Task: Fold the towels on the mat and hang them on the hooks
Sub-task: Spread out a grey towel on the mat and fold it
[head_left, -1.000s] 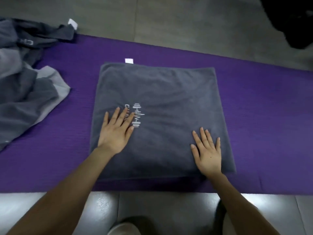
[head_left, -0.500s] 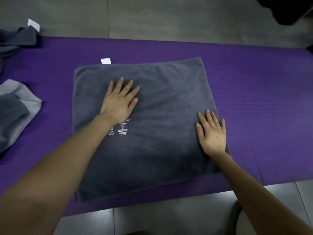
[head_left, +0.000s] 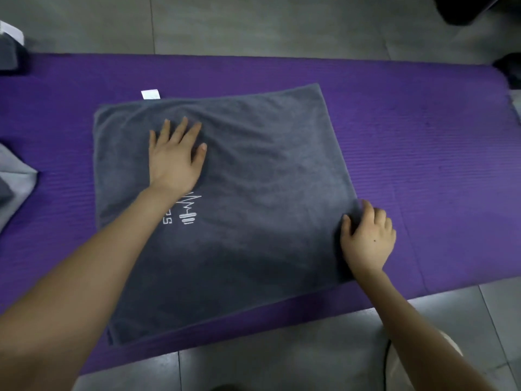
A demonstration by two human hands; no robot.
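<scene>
A dark grey towel (head_left: pixel 253 193), folded to a rough square with a white logo and a white tag at its far left corner, lies flat on the purple mat (head_left: pixel 423 136). My left hand (head_left: pixel 174 156) presses flat on the towel's far left part, fingers straight and spread. At the towel's right edge my right hand (head_left: pixel 366 238) has its fingers curled over the edge and its thumb on top of the cloth, gripping it.
More grey towels lie bunched at the left edge (head_left: pixel 14 187) and at the far left corner (head_left: pixel 8 55). Grey floor tiles (head_left: pixel 282 362) border the mat near and far. Dark objects (head_left: pixel 465 7) sit at the top right.
My left hand slid further away across the towel, past the logo. My right hand moved out to the right edge and curled its fingers around it.
</scene>
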